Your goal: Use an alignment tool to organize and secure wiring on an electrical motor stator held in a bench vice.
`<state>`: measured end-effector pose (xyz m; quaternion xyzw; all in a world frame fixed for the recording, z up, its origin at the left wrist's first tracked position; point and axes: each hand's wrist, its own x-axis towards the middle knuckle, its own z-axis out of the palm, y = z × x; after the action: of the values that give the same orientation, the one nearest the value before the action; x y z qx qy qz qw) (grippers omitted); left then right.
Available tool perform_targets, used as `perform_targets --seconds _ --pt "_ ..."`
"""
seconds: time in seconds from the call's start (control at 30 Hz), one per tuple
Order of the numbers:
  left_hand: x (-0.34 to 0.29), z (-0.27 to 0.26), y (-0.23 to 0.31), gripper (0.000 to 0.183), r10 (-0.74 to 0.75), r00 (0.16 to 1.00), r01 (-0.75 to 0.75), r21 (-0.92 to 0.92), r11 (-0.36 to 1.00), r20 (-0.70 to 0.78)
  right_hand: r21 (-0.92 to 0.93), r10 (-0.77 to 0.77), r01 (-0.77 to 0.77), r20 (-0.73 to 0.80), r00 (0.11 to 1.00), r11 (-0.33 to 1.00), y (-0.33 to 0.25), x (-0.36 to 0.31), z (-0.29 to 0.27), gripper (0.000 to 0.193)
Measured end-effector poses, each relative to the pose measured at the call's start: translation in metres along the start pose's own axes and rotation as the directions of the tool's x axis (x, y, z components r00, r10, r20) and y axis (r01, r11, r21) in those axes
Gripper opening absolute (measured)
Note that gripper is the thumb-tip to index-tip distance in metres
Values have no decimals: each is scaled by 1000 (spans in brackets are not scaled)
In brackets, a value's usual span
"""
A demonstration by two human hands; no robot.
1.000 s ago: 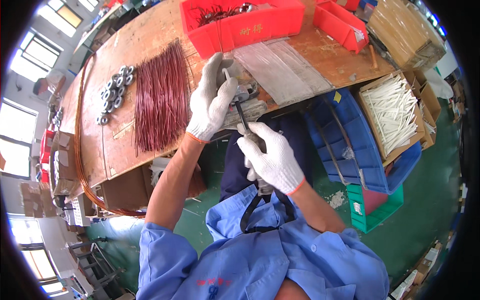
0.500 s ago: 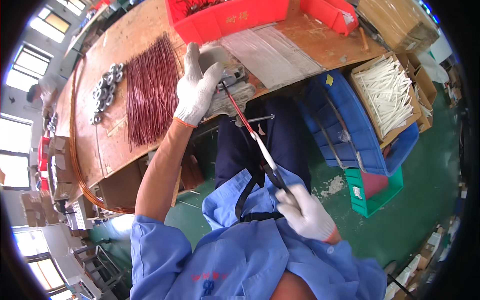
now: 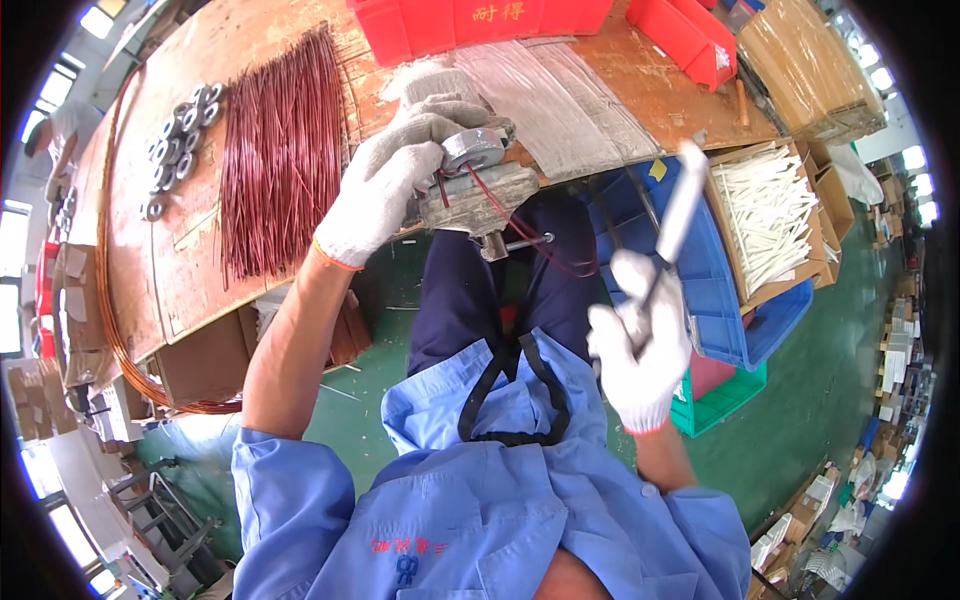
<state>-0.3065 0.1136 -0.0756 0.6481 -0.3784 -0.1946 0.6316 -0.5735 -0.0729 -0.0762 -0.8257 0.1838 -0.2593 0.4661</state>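
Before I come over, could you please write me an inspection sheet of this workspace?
Surface: worn wooden table, scuffed.
Things: grey ring, red wire trailing below it.
Clutter: loose grey rings and red wire bundle, left; red bins behind.
Hands: gloved; left hand against the ring, right hand holding a blurred tool.
Cables: coppery coil along the table's left edge.
Surroundings: cardboard box of white strips, blue crate, right; another person, far left.
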Motion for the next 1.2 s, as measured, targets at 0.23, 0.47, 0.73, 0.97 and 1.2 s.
perform_targets --seconds 0.23,0.47,0.73,0.97,1.2 --pt "-4 7 -28 36 -30 982 17 -72 997 -186 -196 241 -167 460 855 966 -61 31 13 32" --pt "-35 39 -12 68 523 836 -307 651 694 -164 36 87 -123 514 854 992 -105 -45 48 37" --pt "-22 68 -23 43 166 670 -264 -24 964 -723 184 36 -184 609 792 966 -99 -32 60 62" --pt "49 -7 -48 38 144 787 -246 -91 965 -600 226 348 -576 609 713 786 -17 -7 29 41" --pt "122 -31 -34 61 92 996 -59 766 640 -1 35 369 -520 665 649 853 -41 75 51 24"
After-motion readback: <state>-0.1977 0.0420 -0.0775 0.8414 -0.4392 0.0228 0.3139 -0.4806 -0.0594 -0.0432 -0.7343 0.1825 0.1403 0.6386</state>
